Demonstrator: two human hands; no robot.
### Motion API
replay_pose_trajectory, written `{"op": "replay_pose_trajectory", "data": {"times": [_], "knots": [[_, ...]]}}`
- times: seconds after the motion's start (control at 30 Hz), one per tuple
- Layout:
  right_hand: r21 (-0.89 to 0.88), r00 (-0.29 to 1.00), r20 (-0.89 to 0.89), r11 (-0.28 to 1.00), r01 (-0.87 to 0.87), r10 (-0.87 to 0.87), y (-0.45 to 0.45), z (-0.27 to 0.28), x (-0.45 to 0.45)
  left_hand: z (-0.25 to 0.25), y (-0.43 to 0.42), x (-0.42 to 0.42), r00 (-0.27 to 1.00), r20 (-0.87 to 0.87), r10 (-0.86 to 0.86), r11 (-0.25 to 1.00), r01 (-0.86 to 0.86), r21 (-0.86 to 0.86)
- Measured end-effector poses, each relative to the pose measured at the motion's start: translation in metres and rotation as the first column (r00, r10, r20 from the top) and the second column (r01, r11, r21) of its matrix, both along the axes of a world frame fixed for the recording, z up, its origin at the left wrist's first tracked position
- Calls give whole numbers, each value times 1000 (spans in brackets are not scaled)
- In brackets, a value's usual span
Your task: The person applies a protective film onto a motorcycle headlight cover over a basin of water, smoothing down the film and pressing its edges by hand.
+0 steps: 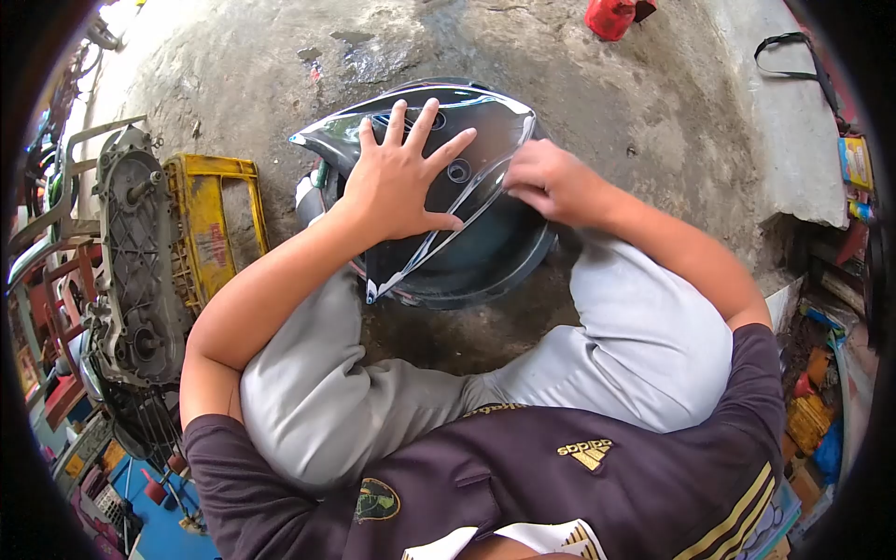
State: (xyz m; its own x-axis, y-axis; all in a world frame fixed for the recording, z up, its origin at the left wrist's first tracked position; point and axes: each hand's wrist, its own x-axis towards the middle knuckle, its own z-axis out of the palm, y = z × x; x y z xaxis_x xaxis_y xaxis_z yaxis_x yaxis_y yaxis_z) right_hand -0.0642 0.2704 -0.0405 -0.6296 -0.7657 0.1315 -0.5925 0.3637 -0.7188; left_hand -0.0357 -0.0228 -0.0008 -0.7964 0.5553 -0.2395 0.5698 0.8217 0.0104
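Note:
A glossy black motorcycle body panel (495, 121), pointed at its ends and with a pale, shiny border, lies across a round black basin (499, 266) between my knees. My left hand (392, 187) rests flat on the panel with its fingers spread wide. At the panel's right edge, my right hand (551, 182) is closed, thumb and fingers pressed together. Whatever it pinches is hidden by the fingers and slightly blurred. A small round hole shows in the panel between the two hands. The panel's left end juts past the basin.
On my left stand a yellow plastic crate (210, 233) and a grey metal engine casing (140, 261). A red container (609, 17) sits on the concrete floor ahead. To the right are a concrete ledge (793, 140) with a black strap (803, 51) and assorted clutter.

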Motion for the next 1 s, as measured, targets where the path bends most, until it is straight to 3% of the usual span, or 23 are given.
{"op": "replay_pose_trajectory", "data": {"times": [0.03,0.1,0.17,0.27,0.4,0.5,0.6,0.77,0.87,1.0], "knots": [[-2,1000,7,1000,-3,3,2,-2,-4,0,0,0,1000,-1,-1,1000,1,7],[98,987,37,983,155,-159,7,10,-25,0,-2,2,1000,6,7,1000,-7,12],[122,991,85,988,93,-104,6,12,-30,-1,-1,1,1000,1,2,1000,-2,18],[3,993,-12,993,-115,115,-13,10,-5,-5,-2,1,999,-41,-14,999,15,32],[52,999,2,997,-54,54,1,9,-24,-6,-4,2,999,-46,-15,999,18,51],[55,989,-82,991,-122,127,-3,8,-11,-5,-2,0,999,-53,-14,998,17,63],[56,984,-27,983,-173,174,-5,8,-7,-2,0,0,1000,2,6,1000,-6,-4],[106,994,81,991,-76,67,-3,15,-15,-2,-3,1,1000,-4,3,999,-3,40],[96,985,50,981,-170,166,-15,19,-5,-6,-3,0,999,-32,-13,999,14,49],[101,986,107,985,-141,130,-15,18,-7,-6,-4,1,999,-29,-13,998,15,57]]}}
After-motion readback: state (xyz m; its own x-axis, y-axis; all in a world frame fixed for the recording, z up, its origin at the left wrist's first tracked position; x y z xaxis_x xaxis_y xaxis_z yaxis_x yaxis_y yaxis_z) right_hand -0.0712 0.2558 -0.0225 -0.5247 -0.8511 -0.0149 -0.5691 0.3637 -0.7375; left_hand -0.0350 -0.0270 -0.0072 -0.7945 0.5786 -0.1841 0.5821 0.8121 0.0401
